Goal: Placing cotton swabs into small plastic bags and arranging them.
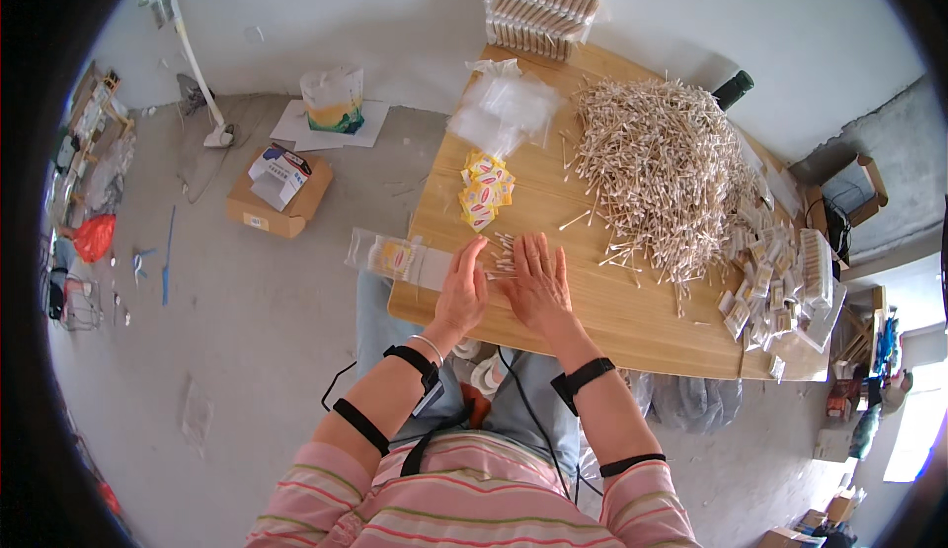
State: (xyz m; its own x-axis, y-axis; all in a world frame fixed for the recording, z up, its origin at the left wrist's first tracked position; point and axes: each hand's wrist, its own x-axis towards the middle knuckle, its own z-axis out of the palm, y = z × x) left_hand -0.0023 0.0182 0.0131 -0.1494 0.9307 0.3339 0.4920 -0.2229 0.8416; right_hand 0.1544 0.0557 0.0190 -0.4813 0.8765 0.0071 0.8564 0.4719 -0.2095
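A: Going left to right — using big swab heap [657,168] as reference. First item?

B: Clear pouch [400,258], yellow print inside, well left of heap, toward the body. Sticking partly past the edge of tabletop [622,329].

A: Handling?

B: Likely light, limp, slick. Better pinched at the rim than mid-film.

A: Left hand [460,289]?

B: Lower left of heap, well apart from it. Fingers straight, nearly together, palm turned toward heap side. Gripping nothing visible.

A: Beyond that?

B: Yellow packets [486,193] directly left of heap, overlapping. Clear bags [506,109] upper left of heap, loosely piled.

A: Loose swabs?

B: Small swab bunch [505,255] left of heap's near end, lying between both hands. Probably light, thin, stiff sticks, apt to roll and splay. Best squared from both sides, then taken round mid-shaft; could snap if bent, soft tips best left alone.

A: Right hand [536,286]?

B: Left of heap's lower end, not touching it. Palm down, fingers extended, slightly spread, not curled round anything. Contact with bunch — cannot tell.

A: Far right?

B: Wrapped swab packs [763,279] just right of heap, jumbled.
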